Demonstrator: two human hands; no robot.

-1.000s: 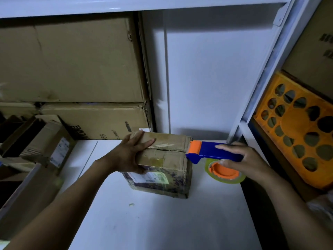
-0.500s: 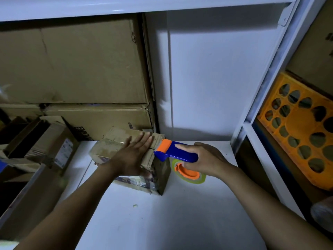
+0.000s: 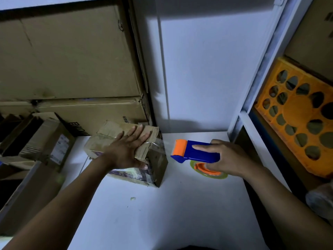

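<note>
Now L hand (image 3: 124,152) flat on box (image 3: 155,159); R hand (image 3: 228,159) grips tape dispenser (image 3: 196,150) just beside box.

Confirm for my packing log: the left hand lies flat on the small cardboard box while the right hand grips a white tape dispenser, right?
Not white: in the head view the tape dispenser is blue with an orange head. The rest holds.

The tape dispenser (image 3: 195,151) has a deep blue body with an orange head, and its tape roll (image 3: 209,173) shows an orange hub inside a yellowish-green ring. The small box (image 3: 126,139) is worn brown cardboard with a purple-patterned side. The worktop (image 3: 171,213) is plain white. The crate (image 3: 297,121) is orange, pierced with round holes.
</note>
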